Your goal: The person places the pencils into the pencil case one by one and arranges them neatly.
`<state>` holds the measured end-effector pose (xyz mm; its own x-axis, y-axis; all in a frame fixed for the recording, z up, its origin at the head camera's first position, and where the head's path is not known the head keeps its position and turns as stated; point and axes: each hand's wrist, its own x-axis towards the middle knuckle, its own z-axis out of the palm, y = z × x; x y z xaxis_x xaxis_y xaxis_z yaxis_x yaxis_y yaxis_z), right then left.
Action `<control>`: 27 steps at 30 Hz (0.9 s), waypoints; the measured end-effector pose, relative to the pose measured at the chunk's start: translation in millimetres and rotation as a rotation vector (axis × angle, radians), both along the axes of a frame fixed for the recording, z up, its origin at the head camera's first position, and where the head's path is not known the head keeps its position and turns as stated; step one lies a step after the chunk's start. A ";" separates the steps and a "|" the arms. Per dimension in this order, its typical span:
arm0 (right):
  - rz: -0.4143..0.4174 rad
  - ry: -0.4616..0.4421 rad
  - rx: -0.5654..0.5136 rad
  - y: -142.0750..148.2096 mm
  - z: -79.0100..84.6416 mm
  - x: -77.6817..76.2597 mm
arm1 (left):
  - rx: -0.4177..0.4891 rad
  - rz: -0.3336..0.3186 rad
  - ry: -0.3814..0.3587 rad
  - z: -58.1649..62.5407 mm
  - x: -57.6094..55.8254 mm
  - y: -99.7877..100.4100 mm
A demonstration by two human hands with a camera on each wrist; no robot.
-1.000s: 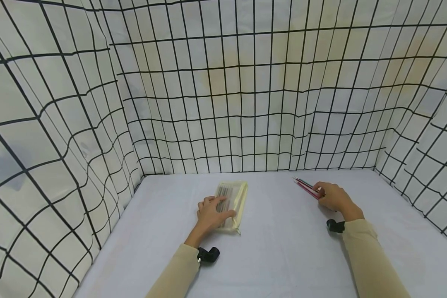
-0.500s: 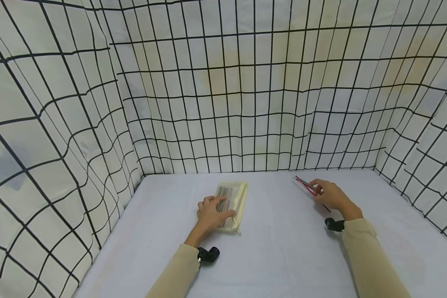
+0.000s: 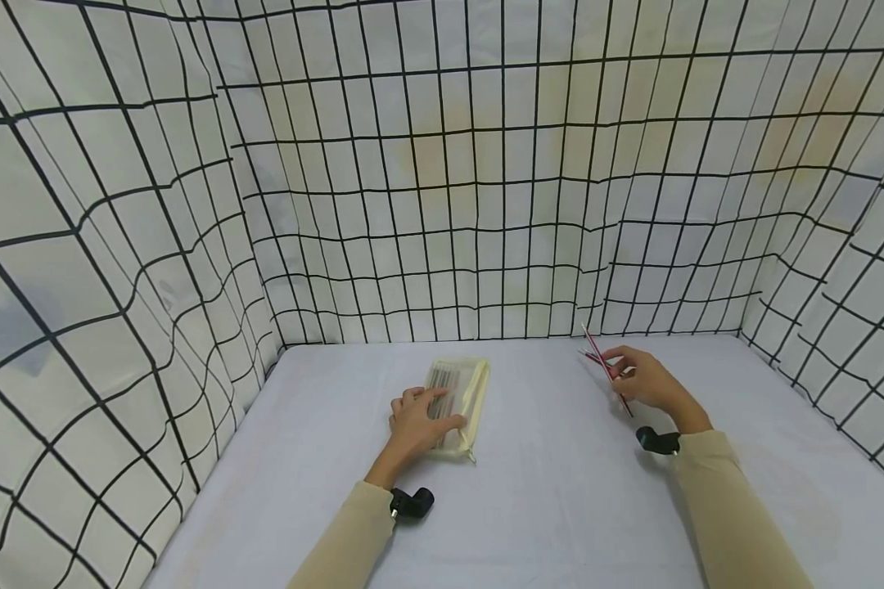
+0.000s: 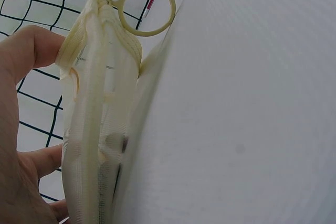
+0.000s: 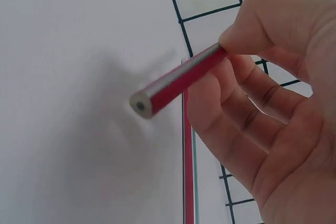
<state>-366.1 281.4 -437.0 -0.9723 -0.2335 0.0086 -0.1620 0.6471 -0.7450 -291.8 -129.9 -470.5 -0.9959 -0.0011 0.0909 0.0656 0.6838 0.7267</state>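
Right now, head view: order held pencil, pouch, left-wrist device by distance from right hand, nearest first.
1. Held pencil: pinched in right hand.
2. Pouch: to its left, under left hand.
3. Left-wrist device: farther left, lower in view.

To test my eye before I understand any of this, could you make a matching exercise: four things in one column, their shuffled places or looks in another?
Things:
1. Pouch
2. Raised pencil
3. Ring
4. Net

Places or looks:
A. Grid of black lines
B. At the pouch's end
C. Under the left hand
D. Pinched by the right hand

Pairs: 1-C, 2-D, 3-B, 4-A
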 end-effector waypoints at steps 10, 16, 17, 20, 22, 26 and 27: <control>0.012 -0.032 -0.160 -12.3 -0.5 1.5 | -0.005 0.005 0.003 -0.8 0.2 0.2; 0.027 -0.053 -0.210 -19.5 -2.1 0.6 | -0.002 0.006 0.003 -0.3 0.5 0.4; 0.028 -0.057 -0.216 -20.8 -2.4 0.3 | -0.002 0.006 0.003 -0.2 0.6 0.4; 0.023 -0.068 -0.243 -26.1 -2.8 0.0 | -0.005 0.005 0.003 0.1 0.7 0.6; 0.022 -0.075 -0.267 -30.6 -3.5 -0.2 | -0.007 0.006 0.003 0.0 0.4 0.8; 0.016 -0.089 -0.303 -41.3 -3.4 1.4 | -0.010 0.007 0.002 -1.0 -0.8 1.5; 0.013 -0.094 -0.310 -44.1 -3.0 2.2 | -0.009 0.009 0.001 -1.3 -0.8 1.6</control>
<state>-363.9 237.3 -439.9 -0.9692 -0.2460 -0.0082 -0.0901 0.3857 -0.9182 -292.7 -128.4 -471.8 -0.9957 -0.0087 0.0921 0.0605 0.6911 0.7202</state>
